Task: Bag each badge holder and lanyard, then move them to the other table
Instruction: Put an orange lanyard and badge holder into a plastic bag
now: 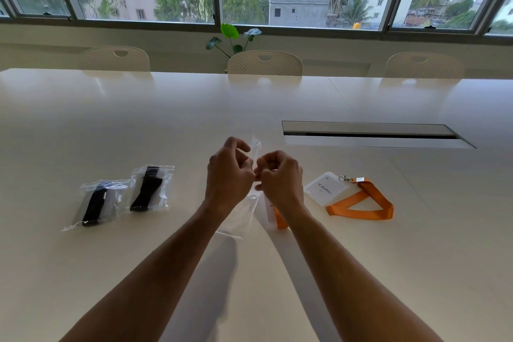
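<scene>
My left hand [227,172] and my right hand [280,175] meet above the table's middle, both pinching the top of a clear plastic bag [238,216] that hangs down between them. An orange lanyard [280,219] with a white badge holder peeks out under my right wrist; whether it is inside the bag I cannot tell. To the right lies a loose badge holder [326,189] clipped to an orange lanyard [366,205]. On the left lie two sealed bags with black lanyards, one nearer [97,203] and one farther [150,189].
The white table [166,119] has a cable slot [369,134] at the right middle. Three white chairs [265,64] stand along its far edge, with a plant [230,39] and windows behind.
</scene>
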